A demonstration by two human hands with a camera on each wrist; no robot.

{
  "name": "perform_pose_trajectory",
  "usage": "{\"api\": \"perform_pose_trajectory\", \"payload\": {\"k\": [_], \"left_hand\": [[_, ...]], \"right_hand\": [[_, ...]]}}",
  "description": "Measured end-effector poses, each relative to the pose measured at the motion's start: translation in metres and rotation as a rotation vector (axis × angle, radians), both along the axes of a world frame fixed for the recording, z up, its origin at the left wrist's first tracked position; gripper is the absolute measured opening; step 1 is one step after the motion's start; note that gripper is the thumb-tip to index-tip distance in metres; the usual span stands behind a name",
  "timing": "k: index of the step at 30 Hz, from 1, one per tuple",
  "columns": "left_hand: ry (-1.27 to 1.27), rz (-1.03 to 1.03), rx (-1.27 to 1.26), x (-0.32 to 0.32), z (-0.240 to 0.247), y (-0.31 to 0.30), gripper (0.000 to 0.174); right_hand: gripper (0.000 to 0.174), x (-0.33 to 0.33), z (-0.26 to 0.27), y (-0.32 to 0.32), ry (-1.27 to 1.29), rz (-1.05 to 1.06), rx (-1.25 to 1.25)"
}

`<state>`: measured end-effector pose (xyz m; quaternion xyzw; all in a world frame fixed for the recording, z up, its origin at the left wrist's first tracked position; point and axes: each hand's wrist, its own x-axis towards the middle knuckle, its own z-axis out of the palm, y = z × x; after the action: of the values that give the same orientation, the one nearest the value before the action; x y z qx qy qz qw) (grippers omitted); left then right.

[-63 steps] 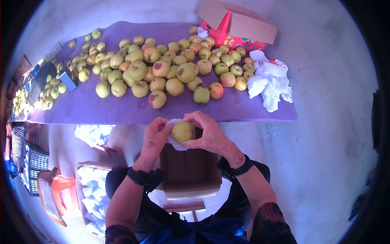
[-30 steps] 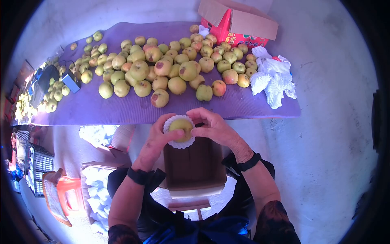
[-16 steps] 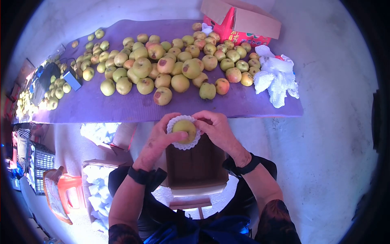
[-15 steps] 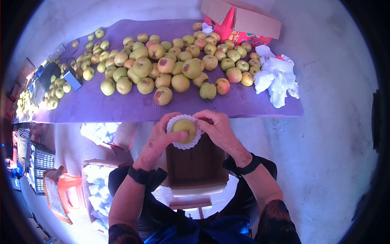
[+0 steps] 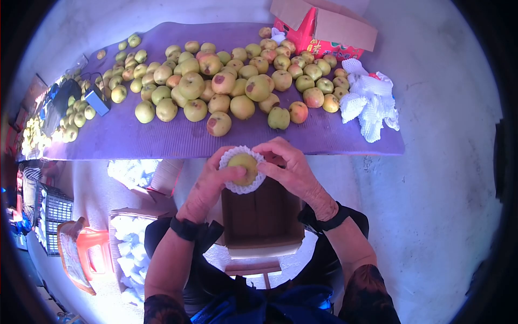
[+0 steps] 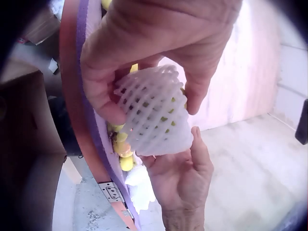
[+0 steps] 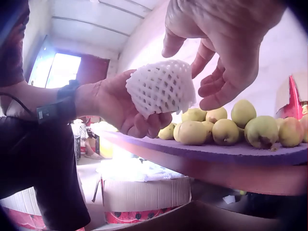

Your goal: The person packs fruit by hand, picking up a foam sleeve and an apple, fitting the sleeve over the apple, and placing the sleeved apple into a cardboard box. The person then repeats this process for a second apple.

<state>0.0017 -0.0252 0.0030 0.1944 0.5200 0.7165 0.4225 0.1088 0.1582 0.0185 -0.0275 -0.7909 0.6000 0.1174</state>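
Note:
In the head view the left hand point(image 5: 208, 186) holds a yellow-green apple point(image 5: 249, 162) sleeved in a white foam net point(image 5: 244, 189), thumb across the fruit. The right hand point(image 5: 294, 173) is at the net's right rim, fingers loosely bent. The left wrist view shows the left hand point(image 6: 163, 33) gripping round the net point(image 6: 156, 113), with the right hand point(image 6: 183, 178) at its lower end. From the right wrist, the net point(image 7: 163, 86) rests in the left hand point(image 7: 113, 103); beside it the right hand point(image 7: 231, 43) has its thumb and fingers apart.
Many apples point(image 5: 243, 107) lie on the purple tabletop point(image 5: 178, 143). White foam nets point(image 5: 369, 105) and a red box point(image 5: 332, 32) are at its right. An open carton point(image 5: 261, 218) sits below the hands; a box of white nets point(image 5: 129, 243) and an orange stool point(image 5: 94, 251) are lower left.
The apple has turned and now sits inside the net, held mainly by the left hand. The right hand's thumb and fingers have moved from the fruit to the net's rim.

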Motion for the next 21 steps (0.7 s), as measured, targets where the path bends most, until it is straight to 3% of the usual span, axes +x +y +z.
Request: {"api": "perform_pose_trajectory", "payload": {"k": [2, 3, 5, 6, 8, 11, 14, 17, 21], "left_hand": [[-0.077, 0.049, 0.086, 0.000, 0.001, 0.002, 0.047], [-0.077, 0.050, 0.086, 0.002, 0.004, 0.002, 0.047], [-0.122, 0.075, 0.091, 0.004, 0.010, 0.002, 0.042], [-0.123, 0.076, 0.092, 0.003, 0.010, 0.003, 0.042], [-0.124, 0.004, 0.096, 0.002, 0.008, 0.004, 0.042], [-0.175, -0.082, 0.132, -0.002, 0.001, 0.003, 0.039], [-0.079, -0.009, 0.081, 0.008, 0.019, 0.001, 0.040], [-0.138, -0.006, -0.033, -0.003, -0.009, 0.012, 0.040], [-0.108, -0.016, -0.063, -0.004, -0.010, 0.016, 0.041]], "right_hand": [[0.044, 0.000, 0.004, 0.000, 0.049, 0.012, 0.135], [0.044, 0.000, 0.004, -0.001, 0.049, 0.014, 0.135], [0.069, -0.002, 0.001, -0.003, 0.100, 0.006, 0.161], [0.069, -0.003, 0.000, -0.004, 0.099, 0.007, 0.161], [0.090, -0.005, -0.002, -0.008, 0.076, 0.129, 0.213], [0.102, -0.005, -0.002, -0.014, 0.030, 0.182, 0.186], [0.104, -0.009, -0.006, -0.014, 0.083, 0.167, 0.295], [0.098, -0.010, -0.007, -0.017, 0.015, 0.086, 0.306], [0.091, -0.014, -0.015, -0.011, 0.021, 0.059, 0.314]]}}
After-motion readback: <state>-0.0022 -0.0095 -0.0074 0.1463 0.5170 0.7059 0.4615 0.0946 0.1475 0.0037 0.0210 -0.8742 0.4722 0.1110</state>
